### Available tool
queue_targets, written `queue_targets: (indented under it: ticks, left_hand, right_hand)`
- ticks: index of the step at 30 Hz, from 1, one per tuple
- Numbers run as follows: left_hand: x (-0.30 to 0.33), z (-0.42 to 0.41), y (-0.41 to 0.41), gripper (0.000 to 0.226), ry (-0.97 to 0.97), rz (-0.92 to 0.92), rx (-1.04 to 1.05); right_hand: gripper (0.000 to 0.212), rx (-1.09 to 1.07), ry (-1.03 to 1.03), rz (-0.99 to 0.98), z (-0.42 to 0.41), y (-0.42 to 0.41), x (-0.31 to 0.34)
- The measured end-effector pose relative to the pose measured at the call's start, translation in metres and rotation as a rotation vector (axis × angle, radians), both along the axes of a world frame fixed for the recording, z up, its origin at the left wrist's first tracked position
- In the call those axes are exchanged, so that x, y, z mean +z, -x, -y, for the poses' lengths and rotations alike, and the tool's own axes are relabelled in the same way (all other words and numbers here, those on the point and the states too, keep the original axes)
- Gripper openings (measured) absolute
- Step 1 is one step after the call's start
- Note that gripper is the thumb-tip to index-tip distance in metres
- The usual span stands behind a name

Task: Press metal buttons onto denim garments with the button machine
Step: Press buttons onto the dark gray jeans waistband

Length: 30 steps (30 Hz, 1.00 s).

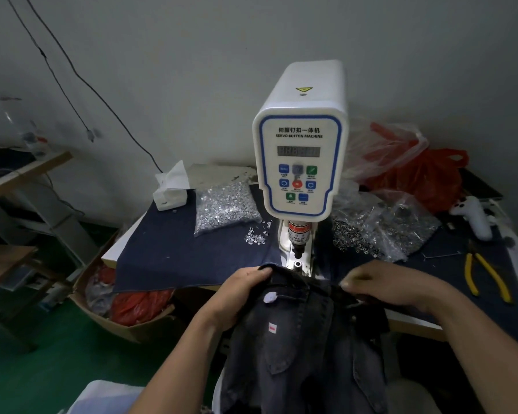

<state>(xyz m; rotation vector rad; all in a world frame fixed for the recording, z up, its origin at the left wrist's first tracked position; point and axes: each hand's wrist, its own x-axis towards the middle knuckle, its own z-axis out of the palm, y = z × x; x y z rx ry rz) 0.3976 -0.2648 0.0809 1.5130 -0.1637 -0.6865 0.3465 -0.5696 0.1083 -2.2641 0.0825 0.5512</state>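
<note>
Gripping the top edge of the dark jeans (299, 339), the left hand (240, 291) curls its fingers over the waistband just in front of the button machine (301, 150), thumb tucked beneath the cloth. The right hand (392, 282) reaches in from the right and pinches the waistband's other side, though its fingertips are blurred. The jeans hang from both hands off the table's near edge, their waistband just short of the machine's lower die (296, 264); a white sticker (270, 297) sits on the fabric by the left hand. Left of the machine, a clear bag (225, 204) holds silvery studs, a few spilled beside it. Right of it, another clear bag (401, 225) holds darker ring-shaped parts. A cardboard box (126, 321) below the table holds red plastic. Yellow-handled pliers (485, 276) lie at the far right.
</note>
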Motion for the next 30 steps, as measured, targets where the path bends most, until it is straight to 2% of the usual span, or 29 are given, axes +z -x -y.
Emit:
queue_targets:
  ticks: [4,7,10,15,17,19,22,26,30]
  left_hand:
    - [0.002,0.006,-0.006,0.034,-0.142,0.003,0.127]
    - [0.006,0.002,-0.010,0.037,-0.237,-0.029,0.118]
    - [0.010,-0.006,-0.022,0.043,-0.301,-0.079,0.192]
    - [0.007,-0.011,-0.059,0.053,-0.759,0.426,0.223]
    - [0.001,-0.008,-0.071,0.032,-0.853,0.565,0.228]
    - [-0.005,-0.003,-0.079,0.004,-0.891,0.571,0.322]
    - [-0.017,0.008,-0.090,0.006,-0.962,0.564,0.353]
    - [-0.029,0.016,-0.098,0.022,-1.002,0.573,0.367]
    - [-0.034,0.019,-0.104,0.016,-1.006,0.575,0.411]
  right_hand:
    - [0.029,-0.273,0.442,0.346,0.006,-0.032,-0.019]
    - [0.027,-0.427,0.621,0.382,0.016,-0.047,-0.039]
    - [0.026,-0.460,0.638,0.375,0.018,-0.055,-0.048]
    - [0.022,-0.443,0.741,0.484,0.017,-0.064,-0.053]
    - [0.021,-0.432,0.775,0.484,0.016,-0.066,-0.051]
    - [0.021,-0.429,0.761,0.489,0.017,-0.067,-0.051]
    - [0.026,-0.446,0.744,0.524,0.021,-0.066,-0.051]
    - [0.025,-0.442,0.743,0.506,0.023,-0.065,-0.050]
    - [0.023,-0.436,0.729,0.432,0.022,-0.064,-0.047]
